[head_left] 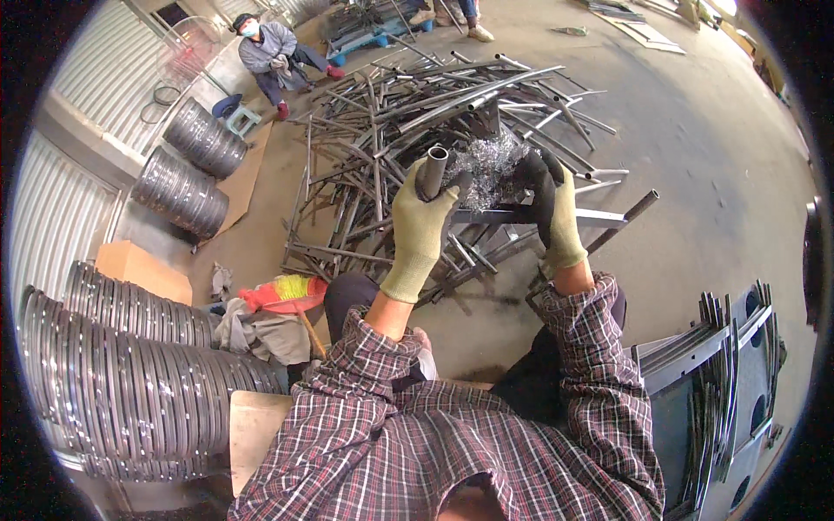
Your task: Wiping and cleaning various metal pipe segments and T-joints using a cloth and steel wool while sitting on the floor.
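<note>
Both my hands wear pale yellow work gloves with dark palms and fingers. My left hand point(421, 213) is wrapped round a dark steel tube point(434, 163), its open end pointing up toward me. Between the hands lies a tangled clump of silvery metal shavings point(482, 169). My right hand point(556, 208) is closed against the clump's right side, its fingertips partly hidden. Beneath it a flat steel bar point(599, 218) runs right to another dark tube point(641, 206); whether these join the tube in my left hand is hidden.
A large heap of welded tube frames point(347, 187) lies ahead. Stacks of black metal hoops point(148, 391) stand at left, near a cardboard box point(143, 271) and rags point(261, 330). Thin metal bars point(717, 391) rest at right. Another person point(271, 52) sits at far left.
</note>
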